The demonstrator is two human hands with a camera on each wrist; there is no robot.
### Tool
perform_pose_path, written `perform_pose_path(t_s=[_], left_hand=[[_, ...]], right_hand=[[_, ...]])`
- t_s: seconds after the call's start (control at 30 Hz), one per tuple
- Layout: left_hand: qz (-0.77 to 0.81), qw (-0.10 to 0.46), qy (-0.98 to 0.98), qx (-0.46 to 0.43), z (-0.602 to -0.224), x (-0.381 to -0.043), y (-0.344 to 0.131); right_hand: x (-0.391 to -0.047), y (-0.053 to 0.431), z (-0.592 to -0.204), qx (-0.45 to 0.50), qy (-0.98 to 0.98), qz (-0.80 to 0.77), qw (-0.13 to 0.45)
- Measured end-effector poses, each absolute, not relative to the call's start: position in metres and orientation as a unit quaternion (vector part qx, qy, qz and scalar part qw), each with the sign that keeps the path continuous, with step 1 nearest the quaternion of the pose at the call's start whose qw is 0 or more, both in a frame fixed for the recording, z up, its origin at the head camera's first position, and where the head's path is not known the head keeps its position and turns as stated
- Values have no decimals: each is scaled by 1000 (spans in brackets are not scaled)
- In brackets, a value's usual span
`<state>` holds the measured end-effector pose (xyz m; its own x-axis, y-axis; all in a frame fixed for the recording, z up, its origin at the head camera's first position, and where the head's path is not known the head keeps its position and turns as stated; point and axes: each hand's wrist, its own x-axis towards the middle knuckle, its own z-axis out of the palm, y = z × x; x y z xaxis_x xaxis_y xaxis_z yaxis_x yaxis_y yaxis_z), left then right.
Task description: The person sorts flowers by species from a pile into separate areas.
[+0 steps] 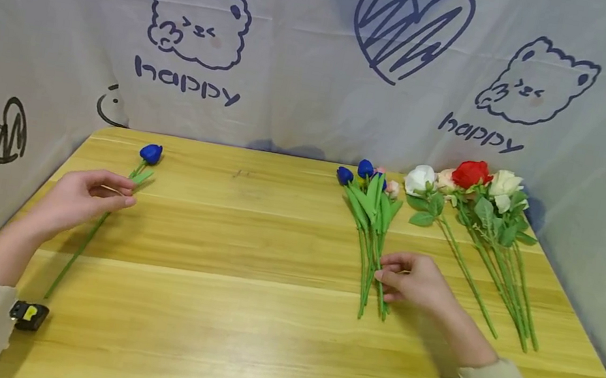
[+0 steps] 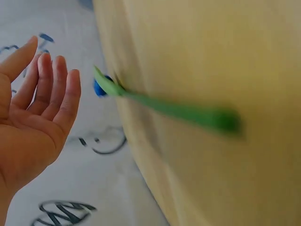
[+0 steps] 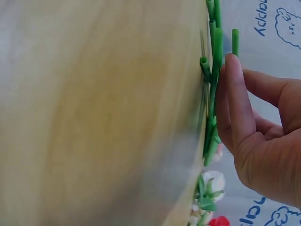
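Note:
A single blue tulip point(image 1: 150, 154) lies at the left of the wooden table. My left hand point(image 1: 83, 202) hovers over its green stem; in the left wrist view the fingers point(image 2: 44, 89) are relaxed and apart from the stem point(image 2: 178, 110). Right of centre lies a bunch of tulips point(image 1: 374, 204), with blue, pink and some yellow heads. My right hand point(image 1: 413, 281) is at the lower stems and pinches one between thumb and fingers. In the right wrist view that stem's end point(image 3: 235, 41) sticks out past the fingertips, apart from the others. Which bloom it bears cannot be told.
To the right lie roses: a white one point(image 1: 420, 180), a red one point(image 1: 472, 175) and a cream one point(image 1: 505, 183), stems toward me. Cloth walls with drawn bears and hearts point(image 1: 412, 31) border the wooden table point(image 1: 233, 330) at the back and sides.

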<state>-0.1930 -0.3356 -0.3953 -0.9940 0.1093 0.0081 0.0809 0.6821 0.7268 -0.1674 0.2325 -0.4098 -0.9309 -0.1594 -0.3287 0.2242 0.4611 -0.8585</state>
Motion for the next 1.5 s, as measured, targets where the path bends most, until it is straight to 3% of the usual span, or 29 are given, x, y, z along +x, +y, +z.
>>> perform_pose_path(t_s=[0.3,0.67,1.5], left_hand=[[318,76,942,75,-408,-196,-371],[357,127,923,66,-415,-195,-387],[359,152,920,29,-417,-199,-389]], right_hand=[[-177,237,-419,31,826,-527,196],[-184,240,-423,33,807,-549,215],[-186,244,-427,30,805,-551,216]])
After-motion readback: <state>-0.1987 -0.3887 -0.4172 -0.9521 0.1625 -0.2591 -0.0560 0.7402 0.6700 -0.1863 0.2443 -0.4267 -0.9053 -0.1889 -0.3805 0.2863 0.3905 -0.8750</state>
